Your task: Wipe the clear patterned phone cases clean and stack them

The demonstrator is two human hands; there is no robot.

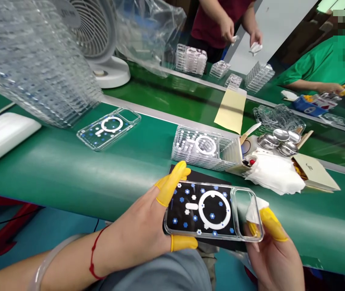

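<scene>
A clear phone case (192,220) with blue and white flowers and a white ring is held up in front of me, over a black sheet (201,176). My left hand (142,218) grips its left end, yellow finger cots on the thumb and fingers. At the case's other end, by the camera cutout, my right hand (274,246) pinches a folded white wipe (252,211), also with yellow finger cots. Part of the wipe shows through the cutout; the fingers behind the case are partly hidden.
Another flowered case (108,128) lies left. A stack of cases (196,147) stands ahead, beside white wipes (274,171) and metal pump-top containers (281,141). Tall case stacks (35,60) and a fan (108,72) stand left. Two people work across the green bench (69,169).
</scene>
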